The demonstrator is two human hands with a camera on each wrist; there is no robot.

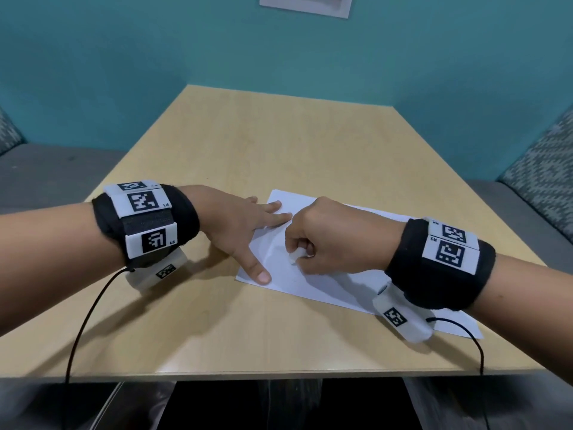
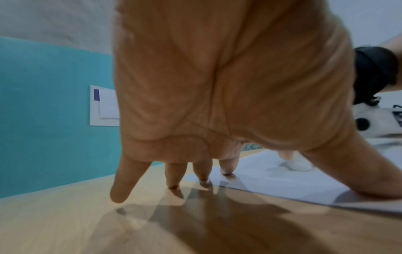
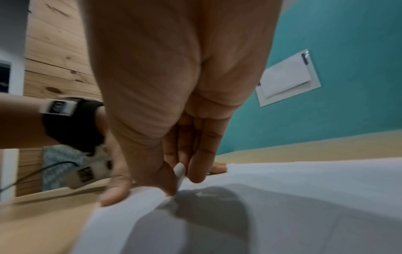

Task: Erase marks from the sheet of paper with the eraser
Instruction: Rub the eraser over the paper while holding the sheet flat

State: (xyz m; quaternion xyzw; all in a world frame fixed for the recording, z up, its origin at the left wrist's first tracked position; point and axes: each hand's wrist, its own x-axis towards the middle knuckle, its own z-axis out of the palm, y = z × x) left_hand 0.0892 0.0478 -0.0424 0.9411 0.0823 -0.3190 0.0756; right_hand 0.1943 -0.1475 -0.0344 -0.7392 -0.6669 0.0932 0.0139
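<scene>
A white sheet of paper [image 1: 338, 283] lies on the wooden table [image 1: 279, 150], angled from centre to right. My left hand [image 1: 248, 231] lies flat with spread straight fingers, thumb and two fingertips pressing the sheet's left edge [image 2: 272, 183]. My right hand [image 1: 310, 240] pinches a small white eraser [image 1: 294, 255] between thumb and fingers, its tip down on the paper near the left part of the sheet. The eraser [image 3: 179, 173] shows between thumb and forefinger in the right wrist view, and the same eraser [image 2: 299, 165] appears in the left wrist view. Marks on the paper are too faint to make out.
The table ends at a teal wall [image 1: 279, 57] with a white plate [image 1: 305, 6] on it. Grey benches with patterned cushions [image 1: 542, 169] flank both sides. Black cables [image 1: 83, 321] trail from both wrist bands over the table's near edge.
</scene>
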